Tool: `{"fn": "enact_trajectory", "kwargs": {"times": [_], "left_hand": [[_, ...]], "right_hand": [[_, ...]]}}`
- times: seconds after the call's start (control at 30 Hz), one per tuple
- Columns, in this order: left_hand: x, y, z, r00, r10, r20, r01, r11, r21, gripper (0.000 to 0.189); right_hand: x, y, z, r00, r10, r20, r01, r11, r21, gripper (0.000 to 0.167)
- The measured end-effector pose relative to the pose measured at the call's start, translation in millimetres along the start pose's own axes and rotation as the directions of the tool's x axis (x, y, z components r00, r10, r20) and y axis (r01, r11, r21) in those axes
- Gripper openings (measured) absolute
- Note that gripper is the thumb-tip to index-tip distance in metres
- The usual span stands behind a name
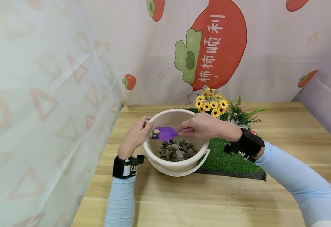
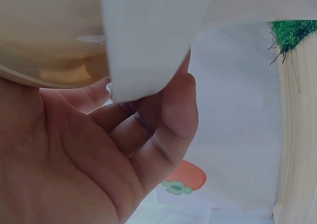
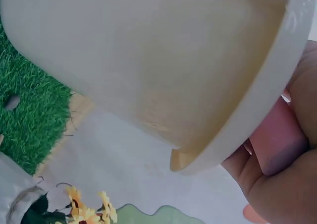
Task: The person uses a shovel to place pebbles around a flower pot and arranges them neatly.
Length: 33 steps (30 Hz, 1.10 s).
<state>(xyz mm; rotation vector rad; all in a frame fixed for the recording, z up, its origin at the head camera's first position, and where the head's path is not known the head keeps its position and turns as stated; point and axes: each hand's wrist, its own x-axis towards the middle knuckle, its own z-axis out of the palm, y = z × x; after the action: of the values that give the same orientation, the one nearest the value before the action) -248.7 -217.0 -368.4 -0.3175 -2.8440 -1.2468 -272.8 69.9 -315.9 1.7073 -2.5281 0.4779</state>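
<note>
A white bucket [image 1: 176, 163] with pebbles [image 1: 175, 151] heaped in its bottom stands on the table. At its left rim, my left hand [image 1: 135, 134] grips the edge, fingers curled round it in the left wrist view. My right hand [image 1: 203, 126] holds a small shovel by its pink handle [image 3: 278, 137]. The shovel's purple blade [image 1: 166, 133] reaches left over the bucket's mouth, with a few stones [image 1: 155, 134] at its tip, close to the left inner wall. In the right wrist view, the bucket's outer wall [image 3: 148, 60] fills much of the picture.
A green turf mat [image 1: 228, 160] lies right of and partly behind the bucket. Yellow flowers [image 1: 212, 104] and a pink-flowered plant [image 1: 240, 113] stand at the back right. The bucket's handle [image 1: 202, 162] hangs down in front. Printed curtains rise behind and left of the wooden table [image 1: 182, 201].
</note>
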Motion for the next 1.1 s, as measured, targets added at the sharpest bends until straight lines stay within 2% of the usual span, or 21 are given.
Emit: {"fn": "enact_trajectory", "kwargs": {"times": [0.2,0.4,0.7,1.1], "left_hand": [[0.8,1.0,2.7,1.000,0.004,0.008,-0.004,1.000,-0.006,0.037],[0.9,1.8,3.9,1.000,-0.004,-0.001,0.004,1.000,0.016,0.037],[-0.3,2.1,0.7,1.000,-0.004,-0.013,0.004,0.999,0.032,0.037],[-3.4,1.4,-2.7,1.000,-0.004,0.000,0.004,1.000,0.009,0.037]], "right_hand": [[-14.4,0.6,-5.6,0.999,0.026,-0.029,-0.027,1.000,-0.008,0.018],[-32.2,2.4,-25.0,0.993,0.076,-0.094,-0.075,0.997,0.022,0.021],[-47.1,3.6,-55.7,0.987,0.105,-0.126,-0.117,0.989,-0.091,0.018],[-61.3,7.3,-81.4,0.981,0.128,-0.148,-0.145,0.983,-0.111,0.017]]}}
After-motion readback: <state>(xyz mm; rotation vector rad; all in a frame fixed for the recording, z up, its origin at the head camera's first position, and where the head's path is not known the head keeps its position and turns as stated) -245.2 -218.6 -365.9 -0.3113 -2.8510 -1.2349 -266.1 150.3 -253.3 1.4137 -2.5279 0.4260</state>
